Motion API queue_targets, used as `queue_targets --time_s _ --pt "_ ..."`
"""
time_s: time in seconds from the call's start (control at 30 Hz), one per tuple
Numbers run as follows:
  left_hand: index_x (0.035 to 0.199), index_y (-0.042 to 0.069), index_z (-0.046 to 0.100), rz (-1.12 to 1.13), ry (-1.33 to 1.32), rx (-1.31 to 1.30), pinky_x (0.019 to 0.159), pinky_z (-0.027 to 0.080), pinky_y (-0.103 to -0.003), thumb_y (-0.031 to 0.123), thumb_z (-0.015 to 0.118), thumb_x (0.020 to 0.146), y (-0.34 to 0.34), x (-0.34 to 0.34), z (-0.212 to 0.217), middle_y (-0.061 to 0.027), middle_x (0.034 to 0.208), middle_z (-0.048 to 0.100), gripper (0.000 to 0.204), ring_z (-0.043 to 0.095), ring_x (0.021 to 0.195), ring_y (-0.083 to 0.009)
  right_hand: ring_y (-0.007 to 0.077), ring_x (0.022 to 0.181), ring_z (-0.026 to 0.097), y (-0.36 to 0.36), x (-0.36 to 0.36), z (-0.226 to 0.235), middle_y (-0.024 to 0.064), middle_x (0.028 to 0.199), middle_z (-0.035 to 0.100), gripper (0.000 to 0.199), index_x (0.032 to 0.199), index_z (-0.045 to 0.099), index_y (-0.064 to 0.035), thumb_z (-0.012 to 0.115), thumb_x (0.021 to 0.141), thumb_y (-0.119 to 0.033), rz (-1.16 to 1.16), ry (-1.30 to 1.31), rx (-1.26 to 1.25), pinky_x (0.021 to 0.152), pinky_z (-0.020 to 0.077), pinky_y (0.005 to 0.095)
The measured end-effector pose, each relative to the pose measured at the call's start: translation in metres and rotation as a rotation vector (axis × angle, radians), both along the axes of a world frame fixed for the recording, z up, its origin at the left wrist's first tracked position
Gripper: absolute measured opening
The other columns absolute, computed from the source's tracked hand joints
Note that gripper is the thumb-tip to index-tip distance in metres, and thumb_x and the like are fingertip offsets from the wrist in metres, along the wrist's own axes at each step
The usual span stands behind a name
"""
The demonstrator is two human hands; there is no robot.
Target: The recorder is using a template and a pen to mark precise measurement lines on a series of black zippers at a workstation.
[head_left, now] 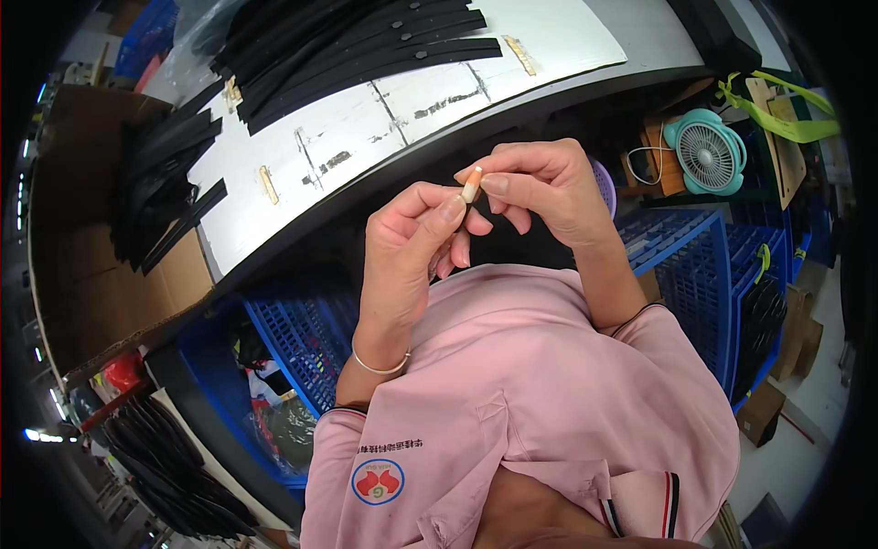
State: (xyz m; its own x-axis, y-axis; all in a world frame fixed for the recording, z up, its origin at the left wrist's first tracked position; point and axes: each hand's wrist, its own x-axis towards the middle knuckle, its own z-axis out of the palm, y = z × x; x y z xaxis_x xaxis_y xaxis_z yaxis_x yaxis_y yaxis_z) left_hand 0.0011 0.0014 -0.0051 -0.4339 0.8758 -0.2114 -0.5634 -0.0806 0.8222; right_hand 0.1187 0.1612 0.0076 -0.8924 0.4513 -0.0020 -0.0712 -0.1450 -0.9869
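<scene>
A: Where is the small white capsule [471, 185]?
B: Pinched between the right hand [540, 188] and left hand [412, 242], above the pink shirt [530, 384].
A: Good technique?
B: Likely light fingertip pressure, both pinches closed on it.

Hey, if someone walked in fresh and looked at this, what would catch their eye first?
First, the two hands raised together mid-picture: the left hand and right hand pinch a small white-and-orange capsule-like piece between their fingers. Next, the heap of long black strips on the white worktable above them. At right, a small teal fan sits by blue plastic crates.
</scene>
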Motion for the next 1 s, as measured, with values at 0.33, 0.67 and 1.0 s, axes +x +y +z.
queue_targets --time_s 0.33,0.67,1.0 --pt "0.106 -0.002 0.066 0.014 -0.059 0.002 0.049 0.042 -0.016 0.015 0.064 0.101 0.003 0.001 -0.002 -0.0131 0.090 0.073 0.018 0.060 0.062 -0.0069 0.0043 0.050 0.052 -0.004 0.000 0.001 0.0056 0.071 0.066 0.019 0.108 0.076 0.0037 0.065 0.094 -0.004 -0.024 -0.044 -0.043 0.043 0.0365 0.0162" --pt "0.106 -0.003 0.068 0.081 -0.001 -0.026 0.051 0.043 -0.017 0.011 0.069 0.097 0.005 0.003 -0.004 -0.0131 0.091 0.074 0.016 0.061 0.064 -0.0071 0.0057 0.048 0.053 -0.005 -0.001 0.002 0.0079 0.073 0.068 0.022 0.111 0.075 0.0046 0.070 0.094 -0.009 0.001 -0.066 -0.336 0.042 0.0374 0.0169" --pt "0.105 0.001 0.066 0.124 0.097 -0.055 0.050 0.042 -0.018 0.015 0.068 0.098 0.008 0.006 -0.009 -0.0079 0.083 0.069 0.015 0.060 0.062 -0.0083 0.0062 0.040 0.049 -0.016 -0.003 0.002 0.0058 0.065 0.063 0.025 0.115 0.070 0.0073 0.062 0.094 -0.004 -0.036 -0.073 -0.535 0.037 0.0357 0.0177"
